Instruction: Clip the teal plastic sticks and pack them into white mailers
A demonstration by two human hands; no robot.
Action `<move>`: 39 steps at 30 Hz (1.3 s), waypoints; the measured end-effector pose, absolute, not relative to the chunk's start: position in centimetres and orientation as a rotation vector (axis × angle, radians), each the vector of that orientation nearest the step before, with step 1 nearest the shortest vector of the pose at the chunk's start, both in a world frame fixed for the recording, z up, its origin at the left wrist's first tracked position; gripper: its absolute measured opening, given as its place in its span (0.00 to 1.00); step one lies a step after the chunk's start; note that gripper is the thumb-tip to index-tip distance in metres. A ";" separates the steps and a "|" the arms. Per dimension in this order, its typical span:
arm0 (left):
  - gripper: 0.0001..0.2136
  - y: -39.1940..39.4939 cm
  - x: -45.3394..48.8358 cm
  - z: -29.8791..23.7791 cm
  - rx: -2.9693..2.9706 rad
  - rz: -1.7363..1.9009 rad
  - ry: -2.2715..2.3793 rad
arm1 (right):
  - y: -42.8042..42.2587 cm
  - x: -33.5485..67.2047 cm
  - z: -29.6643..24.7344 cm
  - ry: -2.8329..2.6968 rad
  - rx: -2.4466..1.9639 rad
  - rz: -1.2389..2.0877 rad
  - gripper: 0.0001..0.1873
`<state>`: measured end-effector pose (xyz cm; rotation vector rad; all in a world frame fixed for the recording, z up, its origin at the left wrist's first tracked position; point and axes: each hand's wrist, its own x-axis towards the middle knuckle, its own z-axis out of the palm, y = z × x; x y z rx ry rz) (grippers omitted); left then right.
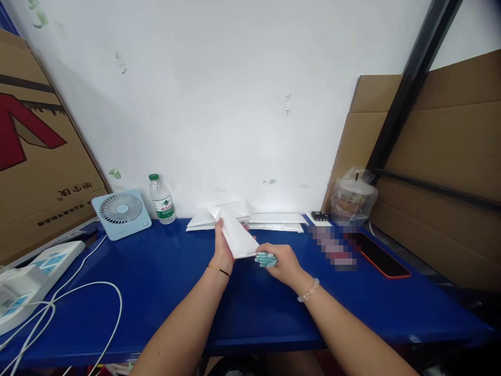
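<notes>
My left hand grips a white flat pouch by its side, holding it tilted above the blue table. The thumb lies on the pouch's near face. My right hand is closed around a bundle of thin teal sticks, whose rounded ends point left, just under the pouch's lower right corner. Its fingertips touch that corner. What the sticks are, I cannot make out. Behind the hands, a stack of white pouches lies against the wall.
At the left are a light blue fan, a water bottle, a power strip and loose white cables. To the right lie a phone and a bagged drink cup. Cardboard flanks the blue table.
</notes>
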<state>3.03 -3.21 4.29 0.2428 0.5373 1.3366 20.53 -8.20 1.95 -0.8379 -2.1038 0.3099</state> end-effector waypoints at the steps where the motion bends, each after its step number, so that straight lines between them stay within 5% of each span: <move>1: 0.21 -3.7 3.7 4.0 0.234 1.279 0.472 | -8.1 20.5 1.7 -2.111 -0.852 0.201 0.12; 5: 0.21 -4.7 5.5 3.6 0.205 1.132 0.362 | -8.2 21.4 1.8 -2.160 -0.879 -0.051 0.15; 8: 0.17 -4.9 5.6 3.7 0.172 1.118 0.339 | -9.0 22.4 3.4 -2.076 -0.800 0.096 0.16; 11: 0.16 -5.1 5.5 4.1 0.160 1.124 0.309 | -10.0 22.9 6.0 -1.788 -0.690 0.276 0.06; 14: 0.17 -5.6 5.7 4.6 0.214 1.088 0.264 | -11.0 22.5 8.4 -1.659 -0.487 0.273 0.14; 19: 0.19 -6.6 6.1 5.2 0.212 1.067 0.228 | -12.4 20.3 9.3 -1.882 -0.387 0.153 0.18; 32: 0.19 -8.4 6.5 6.4 0.142 1.035 0.177 | -11.7 20.0 8.7 -2.208 -0.165 -0.253 0.10; 39: 0.15 -8.3 6.3 6.3 0.076 0.983 0.247 | -9.9 19.4 10.5 -2.414 -0.462 -0.212 0.07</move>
